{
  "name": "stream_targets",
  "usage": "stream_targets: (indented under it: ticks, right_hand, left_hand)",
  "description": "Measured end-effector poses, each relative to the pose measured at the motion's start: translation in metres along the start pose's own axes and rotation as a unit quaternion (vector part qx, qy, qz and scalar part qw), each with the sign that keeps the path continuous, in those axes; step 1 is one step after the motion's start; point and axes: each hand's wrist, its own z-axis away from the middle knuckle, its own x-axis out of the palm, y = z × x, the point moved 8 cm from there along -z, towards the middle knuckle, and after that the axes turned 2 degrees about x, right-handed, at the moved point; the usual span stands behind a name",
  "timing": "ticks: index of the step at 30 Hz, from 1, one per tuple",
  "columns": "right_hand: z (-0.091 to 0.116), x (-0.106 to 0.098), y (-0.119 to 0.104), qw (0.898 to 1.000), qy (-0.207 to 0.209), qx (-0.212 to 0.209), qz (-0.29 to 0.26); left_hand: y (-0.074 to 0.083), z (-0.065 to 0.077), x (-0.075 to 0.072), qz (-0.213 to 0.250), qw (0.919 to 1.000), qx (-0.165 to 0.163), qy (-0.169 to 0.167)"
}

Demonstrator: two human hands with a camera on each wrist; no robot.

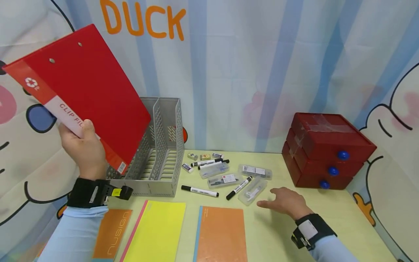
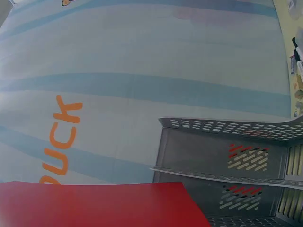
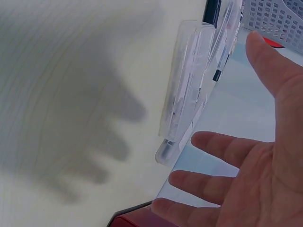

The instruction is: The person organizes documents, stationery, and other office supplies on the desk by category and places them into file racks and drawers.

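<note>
My left hand (image 1: 86,151) grips a red clip file (image 1: 95,83) by its labelled spine edge. It holds the file tilted in the air, in front of the left part of a grey file rack (image 1: 168,145). In the left wrist view, a flat red part of the file (image 2: 94,203) shows at the bottom, and the hand itself is out of sight. Over the right side of the table, my right hand (image 1: 288,203) has its fingers spread and holds nothing. A clear plastic case (image 1: 252,191) lies nearest to it; the right wrist view shows that case (image 3: 187,85) apart from the fingers.
Several markers (image 1: 199,191), clear cases and small erasers lie mid-table. A yellow notebook (image 1: 157,229), an orange notebook (image 1: 222,233) and an orange "nusign" booklet (image 1: 112,233) line the front. A red drawer box (image 1: 327,153) with blue knobs stands at the right, before a curtain (image 1: 229,72).
</note>
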Motion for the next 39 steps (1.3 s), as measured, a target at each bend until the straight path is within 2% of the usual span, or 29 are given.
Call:
stream_targets:
  ticks: [5,8,13,16,21,24,26,29,32,39]
  right_hand:
    - [0.001,0.001,0.001,1.0,-0.007,0.001,0.001]
    - [0.002,0.002,0.002,1.0,-0.011,0.001,0.0]
    - [0.004,0.006,0.004,1.0,-0.021,0.011,-0.009]
    - [0.004,0.007,0.004,1.0,-0.021,0.014,-0.009]
    - [0.004,0.007,0.003,1.0,-0.016,0.01,-0.005]
    - [0.004,0.007,0.003,1.0,-0.012,0.01,-0.004]
    - [0.004,0.007,0.002,1.0,-0.011,0.009,-0.004]
    - [0.004,0.007,0.0,1.0,-0.011,0.008,-0.005]
    - [0.003,0.008,-0.002,1.0,-0.012,0.009,-0.007]
    - [0.006,0.008,-0.006,1.0,-0.002,-0.002,-0.006]
  left_hand:
    - [-0.039,-0.006,0.004,-0.092,0.9955,-0.018,0.011]
    - [-0.058,-0.007,0.006,-0.158,0.9872,-0.02,0.014]
    - [-0.086,-0.001,0.008,-0.213,0.9758,-0.049,0.013]
    - [-0.099,0.006,0.009,-0.226,0.9725,-0.054,0.013]
    - [-0.121,0.014,0.006,-0.223,0.9731,-0.054,0.014]
    - [-0.135,0.02,0.003,-0.218,0.9738,-0.065,0.006]
    - [-0.145,0.026,-0.002,-0.211,0.9731,-0.091,-0.003]
    - [-0.159,0.038,-0.013,-0.216,0.9654,-0.145,-0.001]
    - [-0.166,0.044,-0.021,-0.226,0.9565,-0.185,0.004]
    - [-0.168,0.043,-0.027,-0.239,0.9485,-0.207,0.022]
